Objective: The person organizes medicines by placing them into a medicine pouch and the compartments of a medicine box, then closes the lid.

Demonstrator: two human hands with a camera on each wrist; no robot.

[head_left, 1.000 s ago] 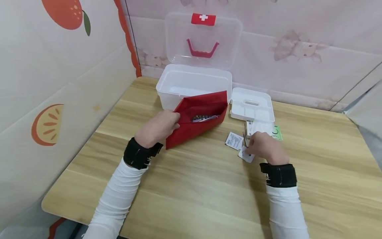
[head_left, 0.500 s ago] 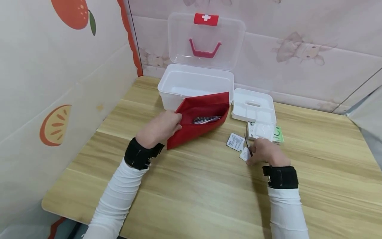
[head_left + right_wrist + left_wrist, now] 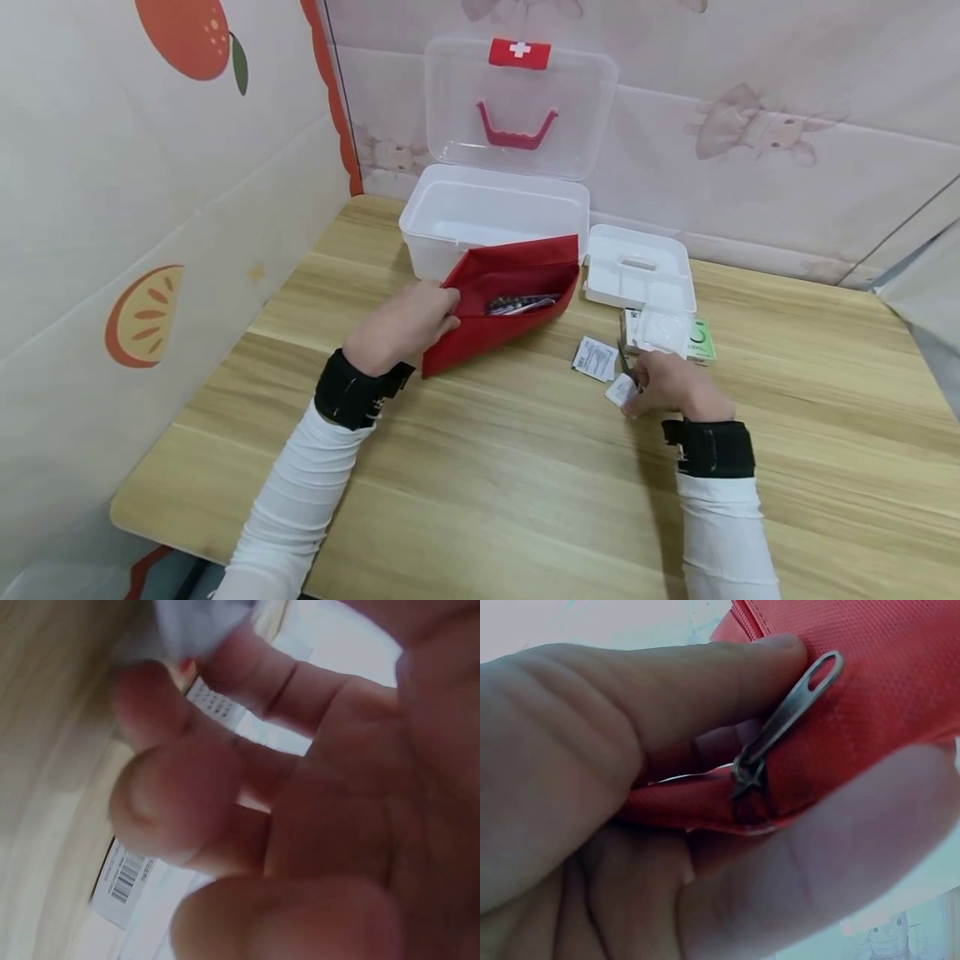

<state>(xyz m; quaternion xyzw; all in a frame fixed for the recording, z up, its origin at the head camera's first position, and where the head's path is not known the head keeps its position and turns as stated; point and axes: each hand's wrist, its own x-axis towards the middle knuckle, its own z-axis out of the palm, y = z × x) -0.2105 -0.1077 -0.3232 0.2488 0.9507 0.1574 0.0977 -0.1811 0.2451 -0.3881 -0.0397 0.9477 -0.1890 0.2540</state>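
Thumb and fingers of a person's left hand grip the left end of a red pouch, right beside a metal zip pull. The fingers of the right hand bend down to the tabletop at the edge of a small white packet; whether they pinch it cannot be told. A slim dark tool runs from under those fingers, and a larger white packet lies just beside it.

The pouch gapes, showing pill strips inside, and leans in front of a clear plastic box. Just beyond the right hand, a clear wrapped item rests over a white carton and a green-and-white carton. Behind these sits a white tray with compartments, near the box's right side.

The box's lid stands raised at the back, bearing a pink handle and a red latch marked with a white cross. Black bands circle both wrists over white sleeves, above a wood-grain table.
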